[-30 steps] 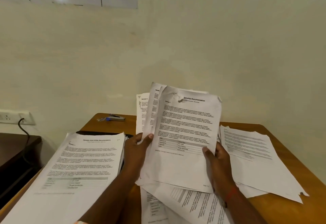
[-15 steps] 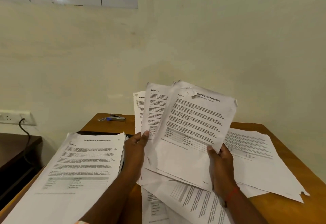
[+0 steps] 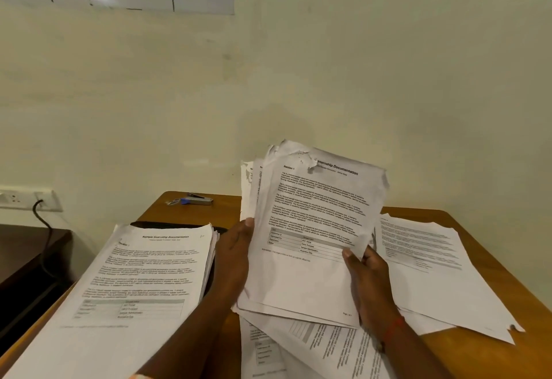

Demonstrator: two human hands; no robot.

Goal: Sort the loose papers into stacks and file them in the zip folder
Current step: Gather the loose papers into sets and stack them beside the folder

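Brown desk [image 3: 493, 360] by pale wall. Holding sheets [image 3: 307, 229] up over mid desk w/ left grip [image 3: 236, 256] & right grip [image 3: 367, 277], both pinching side edges. Tap bottom edges flat, match corners, then lay on neat stack [image 3: 134, 283] at left. Torn tops, so go slow.

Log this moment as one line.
stage: sorting | left hand: holds sheaf | right hand: holds sheaf | stack: table left | loose sheets: table right

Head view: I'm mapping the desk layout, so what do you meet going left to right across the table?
thick paper stack → left hand → held sheaf of pages → right hand → loose sheets at far right
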